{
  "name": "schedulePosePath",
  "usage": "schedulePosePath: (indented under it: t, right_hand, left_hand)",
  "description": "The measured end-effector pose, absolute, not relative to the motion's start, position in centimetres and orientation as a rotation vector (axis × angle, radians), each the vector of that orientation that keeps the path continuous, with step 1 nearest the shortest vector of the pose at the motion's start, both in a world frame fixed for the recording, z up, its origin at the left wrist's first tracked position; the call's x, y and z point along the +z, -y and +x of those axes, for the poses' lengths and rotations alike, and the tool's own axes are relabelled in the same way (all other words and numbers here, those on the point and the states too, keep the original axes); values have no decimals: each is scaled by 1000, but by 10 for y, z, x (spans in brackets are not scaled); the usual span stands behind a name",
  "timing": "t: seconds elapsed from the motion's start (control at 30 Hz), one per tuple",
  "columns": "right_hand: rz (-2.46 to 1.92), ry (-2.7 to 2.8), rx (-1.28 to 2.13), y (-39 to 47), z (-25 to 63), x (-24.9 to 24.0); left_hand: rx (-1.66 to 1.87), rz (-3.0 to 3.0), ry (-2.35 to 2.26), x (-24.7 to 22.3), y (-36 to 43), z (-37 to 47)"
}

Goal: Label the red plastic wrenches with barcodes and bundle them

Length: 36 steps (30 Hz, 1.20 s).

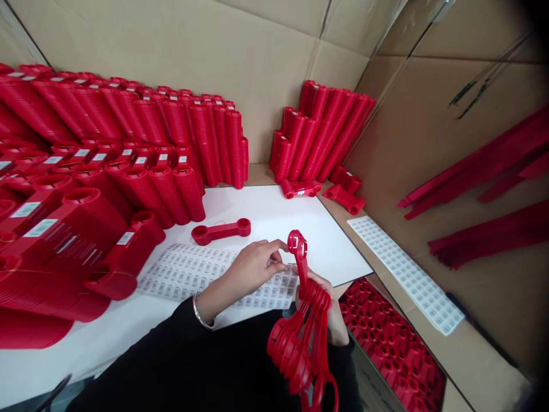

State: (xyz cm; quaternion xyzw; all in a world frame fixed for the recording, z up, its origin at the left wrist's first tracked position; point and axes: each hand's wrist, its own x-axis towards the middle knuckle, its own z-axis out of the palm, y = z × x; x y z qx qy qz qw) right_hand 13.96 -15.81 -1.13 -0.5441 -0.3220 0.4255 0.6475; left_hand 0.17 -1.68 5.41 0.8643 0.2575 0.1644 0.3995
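Note:
My right hand [330,292] is wrapped round a bunch of thin red plastic pieces with ring ends [315,303], partly hidden behind them. One red piece [301,266] stands up from the bunch, its ringed end level with my left fingers. My left hand [257,264] is closed in a loose pinch, over the right part of a sheet of barcode labels [193,272]; its index fingertip is close to the upright piece's ring. Whether a label is between those fingers cannot be made out. A thicker red stack [222,230] lies behind the label sheet.
Tall rows of red stacks with labels [171,126] fill the left side, and more stacks [321,137] stand at the back right. Another label sheet [405,272] lies on cardboard at right. Below it, a box [394,337] holds red pieces. Cardboard walls [274,63] enclose the white table [338,240].

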Motion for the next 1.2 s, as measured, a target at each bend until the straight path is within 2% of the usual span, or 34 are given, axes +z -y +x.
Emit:
schedulePosePath:
  t: [0.33, 0.87, 1.2]
  right_hand:
    - [-1231, 813, 938, 159, 156, -6]
    - [-1199, 824, 837, 164, 147, -4]
    - [-1159, 969, 957, 158, 156, 2]
  left_hand:
    - [332, 2228, -587, 45, -4, -14]
    - [422, 2132, -621, 50, 2, -16]
    - [455, 2244, -475, 49, 9, -13]
